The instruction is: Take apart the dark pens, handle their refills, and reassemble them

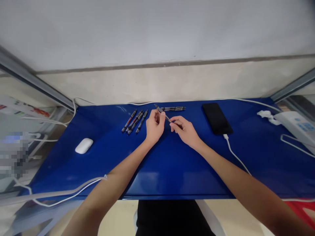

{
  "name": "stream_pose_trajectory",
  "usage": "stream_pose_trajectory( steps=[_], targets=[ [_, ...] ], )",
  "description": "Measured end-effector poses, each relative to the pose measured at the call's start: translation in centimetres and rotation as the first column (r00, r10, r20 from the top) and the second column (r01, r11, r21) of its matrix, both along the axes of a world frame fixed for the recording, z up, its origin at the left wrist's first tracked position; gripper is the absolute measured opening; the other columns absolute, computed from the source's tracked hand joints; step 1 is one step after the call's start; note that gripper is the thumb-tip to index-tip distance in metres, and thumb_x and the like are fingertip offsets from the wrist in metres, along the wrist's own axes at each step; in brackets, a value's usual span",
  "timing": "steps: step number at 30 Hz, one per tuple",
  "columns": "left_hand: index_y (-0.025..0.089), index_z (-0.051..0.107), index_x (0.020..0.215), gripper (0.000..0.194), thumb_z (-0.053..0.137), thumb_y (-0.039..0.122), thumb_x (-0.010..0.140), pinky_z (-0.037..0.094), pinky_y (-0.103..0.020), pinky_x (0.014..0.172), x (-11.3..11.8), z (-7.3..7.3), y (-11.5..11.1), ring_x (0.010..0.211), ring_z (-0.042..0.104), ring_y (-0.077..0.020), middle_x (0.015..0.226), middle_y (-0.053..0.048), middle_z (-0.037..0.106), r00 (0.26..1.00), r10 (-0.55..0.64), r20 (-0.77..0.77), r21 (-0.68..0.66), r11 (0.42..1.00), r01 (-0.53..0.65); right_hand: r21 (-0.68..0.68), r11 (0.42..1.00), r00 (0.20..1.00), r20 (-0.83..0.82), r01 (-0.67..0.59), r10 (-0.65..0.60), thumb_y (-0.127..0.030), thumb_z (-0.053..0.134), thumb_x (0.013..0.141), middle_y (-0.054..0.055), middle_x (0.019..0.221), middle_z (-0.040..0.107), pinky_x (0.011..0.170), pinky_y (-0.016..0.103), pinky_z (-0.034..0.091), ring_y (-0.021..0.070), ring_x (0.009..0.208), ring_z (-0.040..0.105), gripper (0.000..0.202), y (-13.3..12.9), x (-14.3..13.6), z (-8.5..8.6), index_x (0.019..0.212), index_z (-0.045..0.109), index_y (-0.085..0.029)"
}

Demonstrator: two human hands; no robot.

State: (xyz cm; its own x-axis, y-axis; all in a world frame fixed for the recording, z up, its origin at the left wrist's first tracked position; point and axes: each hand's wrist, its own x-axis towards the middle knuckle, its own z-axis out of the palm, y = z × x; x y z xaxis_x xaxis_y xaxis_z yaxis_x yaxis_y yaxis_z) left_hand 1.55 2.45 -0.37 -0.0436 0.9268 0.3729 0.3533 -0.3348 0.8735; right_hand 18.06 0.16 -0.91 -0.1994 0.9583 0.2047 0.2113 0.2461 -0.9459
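Note:
Between my two hands a dark grey pen (167, 118) is held at a slant over the blue tabletop (172, 170). My left hand (155, 126) pinches its upper part with thumb and fingers. The lower end sits in the closed fingers of my right hand (185, 130). Just behind my hands, more pens (176, 108) lie sideways near the wall. To the left of my left hand, several pens (134, 122) with grey and dark barrels rest at an angle, some with red on them.
A black phone (217, 118) with a white charging cable (236, 156) lies to the right. A white earbud case (84, 146) sits at the left. White cords (69, 196) cross the left front edge, and a white power strip (299, 126) stands at the far right.

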Motion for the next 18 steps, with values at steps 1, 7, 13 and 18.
stream_pose_trajectory(
  steps=[1,7,13,18],
  targets=[
    [0.022,0.049,0.085,0.034,0.051,0.053,0.099,0.042,-0.023,0.057,0.1,0.0,0.0,0.059,0.053,-0.0105,0.069,0.002,0.057,0.998,-0.038,-0.051,-0.002,0.999,0.038,0.009,1.000,1.000,0.018,0.002,-0.002,-0.043,0.059,0.098,-0.002,0.072,0.068,0.062,0.031,0.045,0.0151,0.061,0.058,0.023,-0.1,0.0,0.1,0.114,0.060,-0.026],
    [0.020,0.053,0.083,0.034,0.043,0.045,0.104,0.044,-0.025,0.062,0.1,0.5,-0.4,0.062,0.058,-0.0120,0.073,-0.001,0.065,0.980,-0.078,-0.182,0.005,0.997,0.080,0.033,0.999,0.997,0.067,-0.036,0.034,-0.040,0.060,0.097,-0.001,0.077,0.074,0.064,0.031,0.047,0.0167,0.063,0.064,0.022,-0.4,-0.3,0.6,0.114,0.056,-0.026],
    [0.021,0.052,0.093,0.033,0.035,0.046,0.107,0.045,-0.024,0.065,-0.7,0.5,-0.4,0.062,0.060,-0.0118,0.071,0.001,0.063,0.991,0.128,-0.032,0.099,0.987,-0.124,0.017,0.999,0.997,0.073,-0.032,0.031,-0.042,0.052,0.101,-0.001,0.074,0.070,0.066,0.031,0.049,0.0174,0.067,0.066,0.024,-0.5,-0.5,0.6,0.119,0.054,-0.025],
    [0.020,0.055,0.103,0.032,0.040,0.048,0.105,0.046,-0.021,0.063,-1.2,0.7,0.2,0.057,0.060,-0.0106,0.066,0.002,0.066,0.991,0.136,0.013,0.114,0.984,-0.137,0.003,1.000,0.996,0.083,-0.009,0.009,-0.038,0.048,0.102,-0.001,0.074,0.069,0.069,0.031,0.050,0.0166,0.068,0.066,0.023,-0.4,-0.6,0.3,0.120,0.053,-0.023]
  ],
)
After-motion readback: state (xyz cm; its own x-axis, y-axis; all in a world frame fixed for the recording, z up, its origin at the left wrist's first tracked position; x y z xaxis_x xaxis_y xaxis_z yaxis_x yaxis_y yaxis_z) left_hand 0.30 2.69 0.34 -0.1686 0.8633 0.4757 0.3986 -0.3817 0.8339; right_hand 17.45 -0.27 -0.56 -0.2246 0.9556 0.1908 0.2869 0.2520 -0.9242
